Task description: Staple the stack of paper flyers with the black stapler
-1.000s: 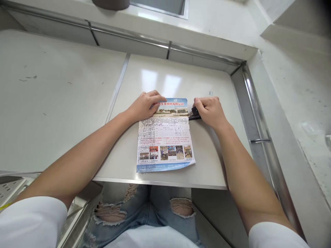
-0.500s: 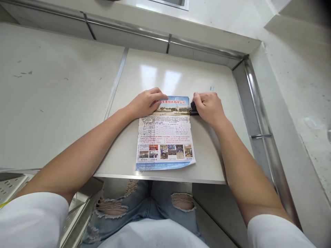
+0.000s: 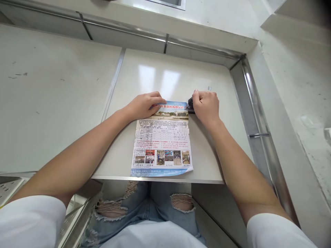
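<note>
A printed paper flyer (image 3: 162, 144) with Chinese text and small photos lies on the white tabletop, its lower right corner curled up. My left hand (image 3: 147, 105) holds its upper left corner, fingers bent over the paper. At the upper right edge is a black stapler (image 3: 190, 103), its front end meeting the paper. My right hand (image 3: 207, 106) is closed around the stapler and hides most of it. Whether a staple has gone through cannot be seen. Beyond that hand lies a small silvery strip (image 3: 209, 88), perhaps staples.
The tabletop (image 3: 165, 65) has a metal seam (image 3: 113, 82) to the left. A metal-trimmed ledge (image 3: 129, 32) runs along the back, and a metal rail (image 3: 254, 100) along the right. Perforated white plastic (image 3: 7, 189) shows at lower left. My knees are under the front edge.
The flyer has slid slightly toward me, with my left hand still on it. The stapler's front end now overlaps the upper right edge of the paper. My right hand keeps its grip.
</note>
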Available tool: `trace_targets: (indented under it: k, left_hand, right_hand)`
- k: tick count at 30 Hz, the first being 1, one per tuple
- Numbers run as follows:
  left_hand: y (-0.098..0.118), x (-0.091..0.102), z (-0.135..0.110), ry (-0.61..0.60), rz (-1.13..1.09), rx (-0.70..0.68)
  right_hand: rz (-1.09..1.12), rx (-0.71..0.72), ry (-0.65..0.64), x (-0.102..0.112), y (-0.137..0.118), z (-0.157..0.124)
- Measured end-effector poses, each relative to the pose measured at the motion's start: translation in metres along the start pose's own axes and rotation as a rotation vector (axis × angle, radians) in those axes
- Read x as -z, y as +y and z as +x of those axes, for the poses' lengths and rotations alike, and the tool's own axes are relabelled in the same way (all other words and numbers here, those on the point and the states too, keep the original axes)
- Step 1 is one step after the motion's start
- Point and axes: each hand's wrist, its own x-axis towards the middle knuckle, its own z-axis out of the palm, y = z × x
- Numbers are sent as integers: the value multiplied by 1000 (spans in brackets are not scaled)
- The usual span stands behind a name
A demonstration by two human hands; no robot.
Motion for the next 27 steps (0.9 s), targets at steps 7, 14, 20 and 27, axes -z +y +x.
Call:
trace_targets:
  k: [7, 14, 20, 27]
  left_hand:
    - [4, 2, 0, -13, 47, 18]
    - [4, 1, -1, -35, 29, -63]
    - [3, 0, 0, -40, 6, -101]
    - [4, 0, 0, -35, -6, -94]
  right_hand:
    - [-54, 5, -38, 2, -4, 0]
    - [-49, 48, -14, -3, 0, 1]
    - [-27, 125, 3, -5, 1, 1]
    - [-66, 134, -50, -2, -6, -1]
